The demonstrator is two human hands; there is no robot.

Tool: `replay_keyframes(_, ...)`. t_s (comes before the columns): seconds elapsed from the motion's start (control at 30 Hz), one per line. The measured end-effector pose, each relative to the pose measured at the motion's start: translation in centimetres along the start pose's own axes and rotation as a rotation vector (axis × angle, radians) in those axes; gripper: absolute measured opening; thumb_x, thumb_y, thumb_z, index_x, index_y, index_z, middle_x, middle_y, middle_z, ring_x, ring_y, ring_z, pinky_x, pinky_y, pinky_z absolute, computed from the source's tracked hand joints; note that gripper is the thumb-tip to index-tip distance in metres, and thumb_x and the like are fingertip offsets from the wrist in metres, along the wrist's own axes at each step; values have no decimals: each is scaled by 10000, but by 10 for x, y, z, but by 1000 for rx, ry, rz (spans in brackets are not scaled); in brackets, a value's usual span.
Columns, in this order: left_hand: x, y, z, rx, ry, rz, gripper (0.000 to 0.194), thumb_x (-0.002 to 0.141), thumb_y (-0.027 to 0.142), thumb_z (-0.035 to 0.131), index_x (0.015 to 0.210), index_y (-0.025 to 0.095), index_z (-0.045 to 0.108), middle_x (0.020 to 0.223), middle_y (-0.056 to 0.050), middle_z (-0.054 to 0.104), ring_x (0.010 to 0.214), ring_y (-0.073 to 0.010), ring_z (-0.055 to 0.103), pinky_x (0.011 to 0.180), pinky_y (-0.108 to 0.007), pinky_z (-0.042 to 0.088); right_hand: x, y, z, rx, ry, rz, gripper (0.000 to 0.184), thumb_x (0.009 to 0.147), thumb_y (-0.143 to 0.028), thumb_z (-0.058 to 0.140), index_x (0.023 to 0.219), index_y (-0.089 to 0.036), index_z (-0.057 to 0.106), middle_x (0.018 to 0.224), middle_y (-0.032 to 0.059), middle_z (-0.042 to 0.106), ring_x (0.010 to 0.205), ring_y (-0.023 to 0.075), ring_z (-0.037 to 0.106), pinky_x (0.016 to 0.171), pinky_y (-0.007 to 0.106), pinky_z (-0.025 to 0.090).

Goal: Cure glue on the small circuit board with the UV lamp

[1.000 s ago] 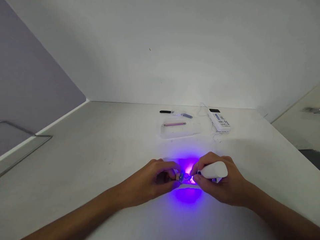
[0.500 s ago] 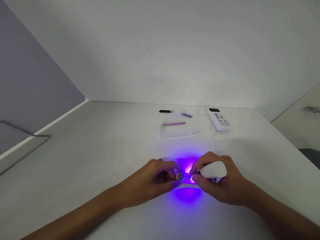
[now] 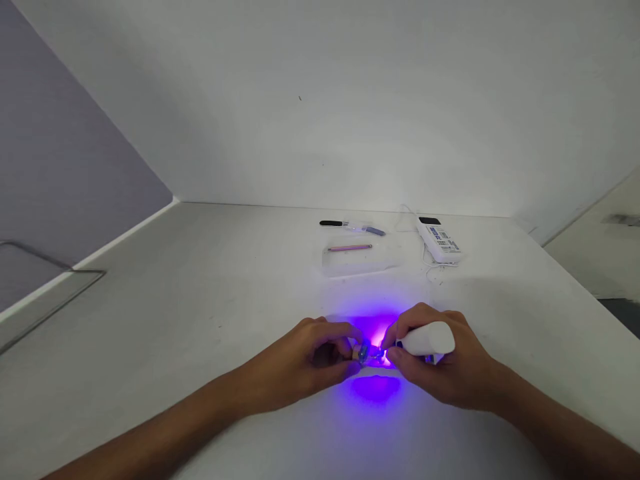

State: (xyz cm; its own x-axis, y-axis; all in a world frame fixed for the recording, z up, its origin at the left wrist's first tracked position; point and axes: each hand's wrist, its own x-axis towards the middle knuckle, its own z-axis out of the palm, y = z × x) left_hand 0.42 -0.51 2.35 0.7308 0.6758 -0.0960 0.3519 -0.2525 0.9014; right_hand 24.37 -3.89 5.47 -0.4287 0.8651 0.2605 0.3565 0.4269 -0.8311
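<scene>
My left hand (image 3: 305, 363) rests on the white table (image 3: 200, 320) with its fingers pinched round a small roundish object (image 3: 361, 352) that I cannot name. My right hand (image 3: 445, 370) is closed round a white pen-shaped lamp (image 3: 427, 339). The lamp's tip points left at the small object, almost touching it. Violet light (image 3: 375, 387) glows between the two hands and spreads onto the table below them.
Farther back lie a clear flat tray (image 3: 357, 261) with a pink stick (image 3: 349, 248), a black-tipped pen tool (image 3: 350, 227), and a white labelled box (image 3: 440, 241) with a thin white cord. A purple panel (image 3: 60, 160) stands left; the table's right edge runs diagonally.
</scene>
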Motion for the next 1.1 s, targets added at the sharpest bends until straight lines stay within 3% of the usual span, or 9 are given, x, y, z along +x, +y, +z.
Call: replay_keyframes(1.1,0,-1,0,-27,-5,17,89,942,228,613,954,181,687,718,38,536,573,-88,376,516,-194,304,0,1,0,3,20,-8,58,869,-167,654,887,-223,650,795,11,736,659,146,684,556,228,522)
